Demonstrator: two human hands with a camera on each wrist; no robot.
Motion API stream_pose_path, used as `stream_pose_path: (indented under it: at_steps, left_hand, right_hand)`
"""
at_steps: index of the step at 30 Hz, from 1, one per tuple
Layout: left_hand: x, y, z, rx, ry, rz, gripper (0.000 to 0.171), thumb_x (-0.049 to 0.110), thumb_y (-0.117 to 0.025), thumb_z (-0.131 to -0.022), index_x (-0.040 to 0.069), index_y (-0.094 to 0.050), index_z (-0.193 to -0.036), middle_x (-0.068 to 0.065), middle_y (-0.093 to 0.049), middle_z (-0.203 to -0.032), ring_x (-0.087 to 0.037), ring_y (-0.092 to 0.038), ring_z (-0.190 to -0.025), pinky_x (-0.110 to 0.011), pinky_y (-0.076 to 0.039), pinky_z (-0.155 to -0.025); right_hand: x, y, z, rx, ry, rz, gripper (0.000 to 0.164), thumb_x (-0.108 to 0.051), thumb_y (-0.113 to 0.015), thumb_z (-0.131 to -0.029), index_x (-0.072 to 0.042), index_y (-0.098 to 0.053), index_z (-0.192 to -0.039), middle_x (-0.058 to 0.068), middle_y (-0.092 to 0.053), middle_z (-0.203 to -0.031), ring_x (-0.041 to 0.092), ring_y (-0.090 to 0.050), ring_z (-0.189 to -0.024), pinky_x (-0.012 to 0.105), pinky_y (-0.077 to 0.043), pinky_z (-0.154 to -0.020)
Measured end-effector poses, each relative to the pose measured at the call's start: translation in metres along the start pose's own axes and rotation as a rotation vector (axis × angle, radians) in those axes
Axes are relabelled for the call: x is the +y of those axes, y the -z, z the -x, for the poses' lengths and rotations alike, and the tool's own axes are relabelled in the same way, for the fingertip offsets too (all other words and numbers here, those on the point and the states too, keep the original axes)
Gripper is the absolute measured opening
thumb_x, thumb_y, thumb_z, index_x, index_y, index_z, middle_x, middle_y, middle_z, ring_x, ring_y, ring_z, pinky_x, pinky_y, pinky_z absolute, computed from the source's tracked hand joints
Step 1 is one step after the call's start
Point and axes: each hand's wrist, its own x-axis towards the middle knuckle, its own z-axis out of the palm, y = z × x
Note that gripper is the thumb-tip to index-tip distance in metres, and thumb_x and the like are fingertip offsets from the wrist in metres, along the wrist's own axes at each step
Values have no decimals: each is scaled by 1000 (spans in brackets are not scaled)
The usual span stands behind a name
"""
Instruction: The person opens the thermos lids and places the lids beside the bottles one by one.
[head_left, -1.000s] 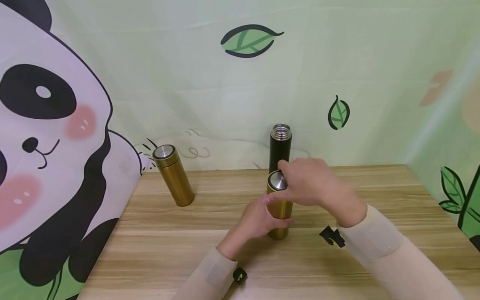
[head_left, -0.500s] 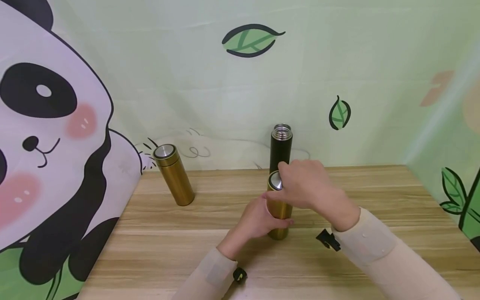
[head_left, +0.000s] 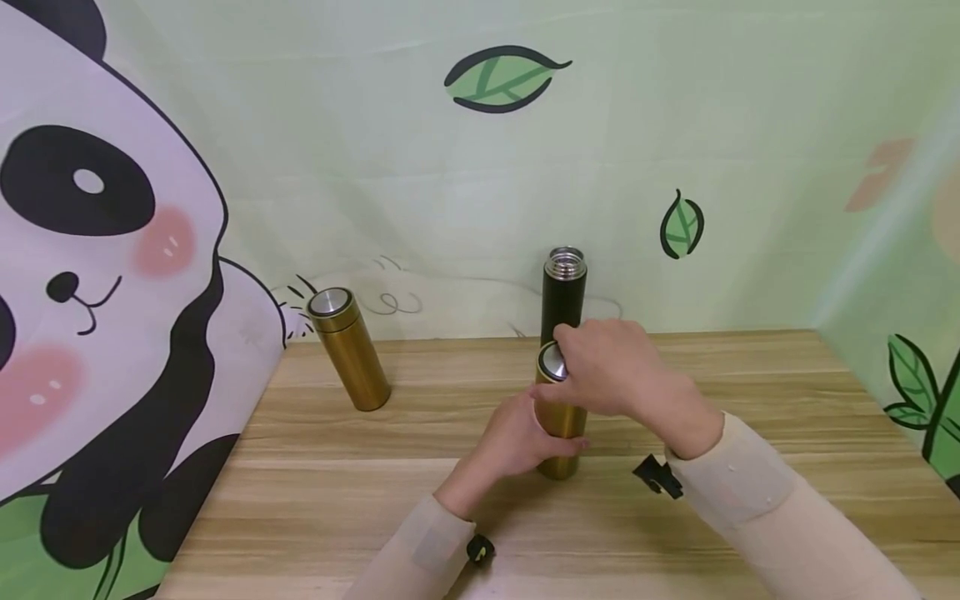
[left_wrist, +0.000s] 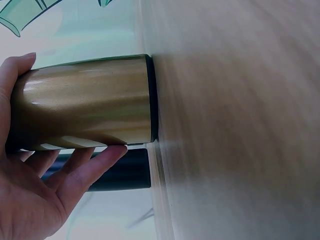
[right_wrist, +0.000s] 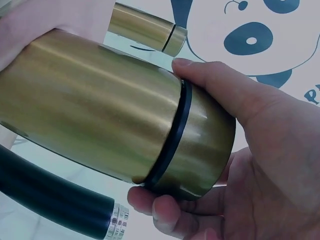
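A gold thermos flask (head_left: 558, 425) stands upright near the middle of the table, its black base against the wood in the left wrist view. My left hand (head_left: 510, 442) grips the lower body, thumb on one side and fingers on the other. From above, my right hand (head_left: 611, 367) grips the lid (right_wrist: 210, 135), whose silver top partly shows. A dark band marks the seam between lid and body in the right wrist view. Just behind stands a black thermos flask (head_left: 562, 300) without a lid, its threaded steel neck exposed and its lower part hidden.
A second gold thermos flask (head_left: 348, 354), lid on, stands at the back left of the wooden table (head_left: 337, 517). Directly behind the table's back edge is a green printed backdrop (head_left: 360, 167) with a panda and leaves. Each sleeve has a small black clip near the wrist.
My right hand has turned slightly on the lid, its wrist shifting a little left and down, then nearly still. The left hand keeps its grip in place; the flasks stand where they were.
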Motion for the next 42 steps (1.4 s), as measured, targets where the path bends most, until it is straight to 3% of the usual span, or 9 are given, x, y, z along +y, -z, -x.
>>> stream_pose_path:
  at_steps: [15,29,42]
  left_hand:
    - [-2,0,-3,13,-58,-14,78,55,-86,-79,28,-49,-142,8,-68,-121,-10,-65,-106,-35,-54,-92]
    - [-3,-1,-5,-4,-56,-9,82,55,-85,-79,27,-45,-145,6,-66,-127,-12,-66,-109,-36,-55,-93]
    - [-4,-1,-5,-6,-80,3,77,53,-85,-80,28,-47,-142,6,-67,-127,-11,-66,-109,-36,-55,-94]
  right_hand:
    - [4,4,1,-22,59,-29,49,-53,-79,-84,-10,-63,-101,1,-65,-83,19,-61,-75,35,-50,-63]
    - [7,9,1,-112,104,-85,70,-47,-81,-87,-3,-61,-138,11,-72,-116,25,-68,-101,44,-57,-88]
    - [10,10,-1,-151,153,-67,70,-40,-81,-89,-7,-57,-147,10,-68,-112,25,-65,-101,46,-55,-91]
